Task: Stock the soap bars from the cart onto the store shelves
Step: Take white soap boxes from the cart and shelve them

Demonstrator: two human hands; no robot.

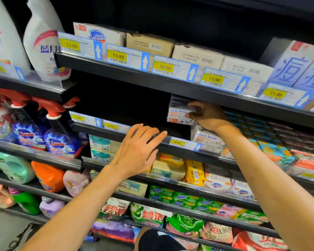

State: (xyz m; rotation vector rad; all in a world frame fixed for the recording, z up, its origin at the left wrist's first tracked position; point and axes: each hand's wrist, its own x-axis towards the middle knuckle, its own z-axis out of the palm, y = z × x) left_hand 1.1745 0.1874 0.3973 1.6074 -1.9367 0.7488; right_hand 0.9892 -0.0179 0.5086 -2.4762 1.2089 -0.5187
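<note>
Two bare forearms are seen reaching up and forward from the lower edge of the view.

Right hand [207,116]: closed round the right end of a white Goat Soap box [178,115]; the thumb is laid against its lower front, the fingers are curled over its top edge. The box is held upright, label facing out, tucked just beneath the upper shelf [152,77].

A second Goat Soap box [207,138] is seen directly below the held one, tilted, on the middle shelf [91,128] behind an 8.00 price tag [178,142]. Whether the two boxes touch cannot be told.

Left hand [136,151]: open, nothing held, fingers spread and stretched towards the front rail of the middle shelf. Contact with the rail cannot be confirmed.

Outward:
- Stacked teal and patterned soap packs [272,147] are noted to the right of the Goat Soap boxes.
- Boxed soaps, among them a Safeguard box [98,36], are lined along the upper shelf behind yellow-marked price tags.
- Yellow soap packs [194,172] are seen one shelf below the left hand; green soap packs [170,196] one shelf lower again.
- Spray bottles [62,138] with red triggers are ranged to the left.
- White refill pouches [42,42] are seen at upper left.
- Bagged washing powder [149,214] is noted on the lowest visible shelf.
</note>
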